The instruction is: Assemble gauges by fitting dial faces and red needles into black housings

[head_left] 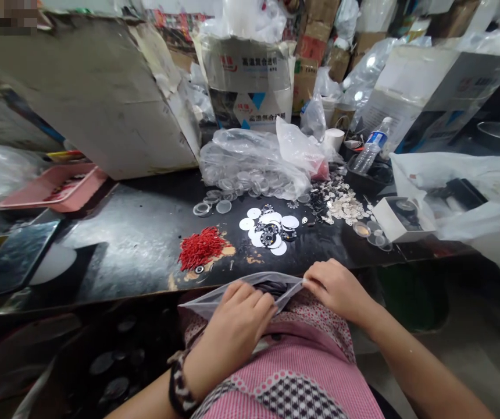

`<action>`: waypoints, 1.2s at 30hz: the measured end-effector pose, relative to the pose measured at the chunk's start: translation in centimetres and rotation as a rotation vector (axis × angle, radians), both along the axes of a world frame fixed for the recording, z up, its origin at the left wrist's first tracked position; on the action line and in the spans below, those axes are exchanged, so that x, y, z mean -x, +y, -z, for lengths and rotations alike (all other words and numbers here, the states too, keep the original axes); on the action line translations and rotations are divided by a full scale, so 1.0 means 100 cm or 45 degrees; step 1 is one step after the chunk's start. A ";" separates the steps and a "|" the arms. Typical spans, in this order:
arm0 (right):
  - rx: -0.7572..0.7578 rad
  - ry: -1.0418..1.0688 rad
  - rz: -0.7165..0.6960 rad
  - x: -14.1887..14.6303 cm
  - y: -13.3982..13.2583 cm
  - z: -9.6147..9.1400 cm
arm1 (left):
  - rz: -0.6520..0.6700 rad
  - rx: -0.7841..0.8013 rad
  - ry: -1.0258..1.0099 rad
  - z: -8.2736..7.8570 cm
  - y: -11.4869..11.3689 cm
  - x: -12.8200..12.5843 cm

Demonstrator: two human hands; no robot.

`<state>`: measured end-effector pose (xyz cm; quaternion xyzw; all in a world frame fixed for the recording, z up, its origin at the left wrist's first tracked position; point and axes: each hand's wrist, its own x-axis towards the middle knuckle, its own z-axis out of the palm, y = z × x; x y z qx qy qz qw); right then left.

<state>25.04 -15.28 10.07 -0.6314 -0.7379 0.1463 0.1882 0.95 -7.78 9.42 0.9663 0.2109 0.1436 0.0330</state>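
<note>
A clear plastic bag (204, 302) lies at my lap by the table's front edge, its mouth spread apart. Dark flat pieces (271, 287) show inside it. My left hand (243, 311) has its fingers curled over the near rim of the bag; the fingertips are partly hidden. At the bag's right corner, my right hand (335, 288) pinches the plastic between thumb and fingers. Just beyond the bag on the table are a pile of white discs (288, 222) with black patterned discs (268, 235) among them, and a heap of small red pieces (202, 247).
Behind the discs lies a large bag of clear round covers (250, 169). Small metal pieces (343, 203), a white box (400, 221) and a plastic bottle (372, 145) stand right. A pink tray (53, 189) and a big carton (114, 110) are left, on the black table (145, 233).
</note>
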 end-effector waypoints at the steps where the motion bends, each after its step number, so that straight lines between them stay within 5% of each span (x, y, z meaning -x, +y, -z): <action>1: 0.018 0.010 -0.014 -0.001 0.000 -0.002 | 0.003 0.023 0.016 0.003 -0.003 0.010; 5: 0.108 0.067 -0.144 -0.007 0.015 -0.002 | 0.163 0.260 0.014 0.012 -0.016 0.043; 9: 0.080 -0.018 -0.045 -0.001 0.061 0.021 | 0.216 0.544 0.012 -0.012 -0.015 0.054; 12: 0.054 -0.151 0.067 0.010 0.101 0.046 | 0.075 0.855 -0.087 -0.037 0.017 0.050; 14: 0.045 -0.217 0.084 0.016 0.123 0.059 | -0.091 0.838 -0.187 -0.039 0.053 0.041; 19: 0.020 -0.277 0.075 0.019 0.170 0.069 | -0.410 0.609 -0.301 0.013 0.150 -0.018; 22: -0.002 -0.278 0.095 0.015 0.197 0.068 | -0.477 0.589 -0.347 0.050 0.180 -0.059; 27: -0.075 -0.269 0.214 0.011 0.224 0.071 | -0.504 0.593 -0.427 0.073 0.194 -0.090; 36: -0.242 -0.196 0.115 0.014 0.228 0.080 | -0.463 0.586 -0.269 0.071 0.167 -0.039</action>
